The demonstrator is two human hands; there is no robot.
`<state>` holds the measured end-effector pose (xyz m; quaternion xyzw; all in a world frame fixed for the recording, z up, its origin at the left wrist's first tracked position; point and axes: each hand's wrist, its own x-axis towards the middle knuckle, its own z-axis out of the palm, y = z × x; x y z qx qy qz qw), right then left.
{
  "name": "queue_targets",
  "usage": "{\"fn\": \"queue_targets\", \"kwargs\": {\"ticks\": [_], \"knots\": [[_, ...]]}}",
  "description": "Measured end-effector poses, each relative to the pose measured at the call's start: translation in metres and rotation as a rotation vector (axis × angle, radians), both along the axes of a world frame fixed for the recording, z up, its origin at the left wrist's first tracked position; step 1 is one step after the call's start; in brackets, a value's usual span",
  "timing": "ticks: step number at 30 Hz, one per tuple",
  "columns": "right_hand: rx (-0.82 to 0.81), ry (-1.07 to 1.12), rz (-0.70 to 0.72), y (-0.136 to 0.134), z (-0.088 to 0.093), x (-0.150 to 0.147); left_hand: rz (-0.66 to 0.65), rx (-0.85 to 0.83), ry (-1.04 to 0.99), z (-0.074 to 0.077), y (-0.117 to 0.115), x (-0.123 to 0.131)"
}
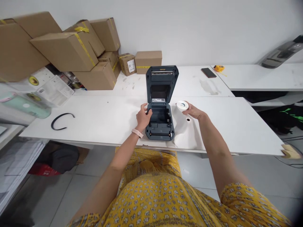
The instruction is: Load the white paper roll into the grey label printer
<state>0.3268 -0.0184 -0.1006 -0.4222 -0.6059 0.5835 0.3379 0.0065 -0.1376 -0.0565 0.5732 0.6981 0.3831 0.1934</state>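
A dark grey label printer (pixel 161 104) sits on the white table (pixel 101 116) with its lid raised and its roll bay bare. My left hand (pixel 143 116) grips the printer's left side wall, fingers curled over the edge. My right hand (pixel 193 111) holds a white paper roll (pixel 182 105) just right of the printer, above the table. A loose sheet of white paper (pixel 186 134) trails from the roll down to the table's front edge.
Cardboard boxes (pixel 71 47) are stacked at the back left. A black curved band (pixel 62 121) lies on the left of the table. A phone (pixel 208 72) and a yellow tape measure (pixel 219 68) rest at the back right. Plastic-wrapped packages (pixel 30 97) lie at the far left.
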Motion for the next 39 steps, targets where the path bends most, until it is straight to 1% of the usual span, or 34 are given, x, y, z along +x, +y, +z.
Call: {"fn": "queue_targets", "kwargs": {"ticks": [2, 4, 7, 9, 11, 12, 15, 17, 19, 21, 23, 25, 26, 27, 29, 32, 34, 36, 39], "knots": [[0.002, 0.008, -0.01, -0.007, -0.006, 0.004, 0.001, 0.009, 0.002, -0.002, 0.001, 0.0], [0.017, 0.021, -0.046, -0.021, -0.008, 0.016, 0.002, 0.026, 0.002, -0.004, 0.001, -0.001], [0.02, 0.038, -0.173, -0.053, -0.01, 0.041, 0.0, 0.041, -0.001, -0.005, 0.002, 0.0], [0.018, 0.007, -0.182, -0.078, -0.012, 0.05, -0.004, 0.038, -0.001, -0.004, 0.002, 0.0], [0.044, -0.07, -0.144, -0.099, -0.015, 0.045, -0.006, 0.032, 0.003, -0.003, 0.001, 0.001], [0.062, -0.107, -0.151, -0.106, -0.016, 0.038, -0.006, 0.029, 0.004, -0.002, 0.001, 0.001], [0.109, -0.142, -0.274, -0.12, -0.017, 0.012, -0.008, 0.029, -0.004, 0.0, 0.001, 0.001], [0.118, -0.1, -0.347, -0.126, -0.009, 0.001, -0.013, 0.037, -0.004, 0.0, 0.0, 0.001], [0.109, -0.035, -0.35, -0.134, 0.01, -0.001, -0.027, 0.041, 0.007, 0.001, -0.001, 0.001], [0.109, 0.006, -0.276, -0.142, 0.04, -0.002, -0.044, 0.042, 0.012, 0.001, -0.001, 0.002], [0.162, -0.042, -0.114, -0.144, 0.074, -0.013, -0.049, 0.041, 0.005, 0.002, -0.002, 0.002], [0.29, -0.174, 0.093, -0.135, 0.103, -0.036, -0.041, 0.039, 0.0, 0.002, -0.002, 0.002], [0.367, -0.237, 0.164, -0.127, 0.113, -0.052, -0.035, 0.036, 0.001, 0.003, -0.002, 0.002], [0.388, -0.315, 0.238, -0.118, 0.12, -0.068, -0.031, 0.031, 0.002, 0.003, -0.002, 0.002], [0.439, -0.529, 0.337, -0.098, 0.122, -0.101, -0.032, 0.017, 0.001, 0.004, -0.002, 0.001], [0.537, -0.862, 0.433, -0.077, 0.111, -0.134, -0.046, 0.003, -0.016, 0.007, -0.003, 0.0], [0.612, -1.002, 0.51, -0.073, 0.101, -0.144, -0.055, -0.004, -0.013, 0.009, -0.003, 0.002], [0.676, -1.076, 0.576, -0.073, 0.093, -0.148, -0.061, -0.015, 0.011, 0.01, -0.003, 0.004], [0.719, -1.123, 0.599, -0.075, 0.086, -0.149, -0.056, -0.024, 0.041, 0.011, -0.002, 0.008]]}}
